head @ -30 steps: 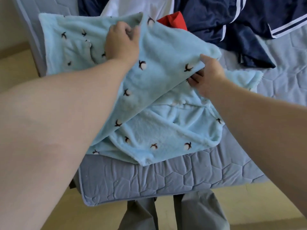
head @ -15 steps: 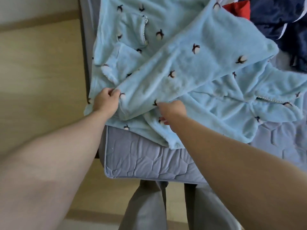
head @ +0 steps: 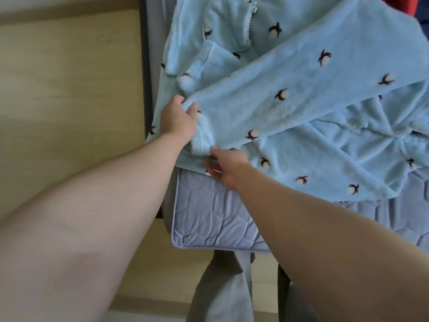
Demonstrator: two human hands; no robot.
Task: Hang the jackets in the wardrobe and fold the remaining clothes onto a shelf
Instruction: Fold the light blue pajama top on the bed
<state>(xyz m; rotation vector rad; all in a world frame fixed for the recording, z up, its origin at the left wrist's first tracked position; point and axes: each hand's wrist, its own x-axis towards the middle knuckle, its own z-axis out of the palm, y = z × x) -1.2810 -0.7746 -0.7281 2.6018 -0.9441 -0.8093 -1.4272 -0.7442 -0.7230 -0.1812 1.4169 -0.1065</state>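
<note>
- Right hand (head: 226, 167) out past the grey trouser legs (head: 220, 287) and the quilted corner of the mattress (head: 209, 217). Fingers straight and loosely spread, thumb tip just touching the cuff end of the fleece, nothing pinched.
- Left hand (head: 177, 120) just beyond it and to the left, gripping hard. Fingers curled over the top edge of the folded length (head: 301, 84), thumb pressed on its front.
- Light-blue fleece garment (head: 313, 163) lying spread on the mattress, hard against the bed's left side. Dotted all over with small dark-and-white cotton bolls, near hem right at the right hand's fingers.
- Folded length laid on top of the rest, running on a diagonal from the cuff between the two hands up towards the far right.
- Farther back, a smaller flap of the same fleece doubled over, and above it a curved edge with white beaded trim (head: 249, 24).
- Top right corner, a scrap of red cloth (head: 392, 3), mostly cut off by the frame edge; hard to say what it is.
- Out to the left, dark bed frame (head: 145, 66) alongside the mattress, then pale wooden floor (head: 69, 77).
</note>
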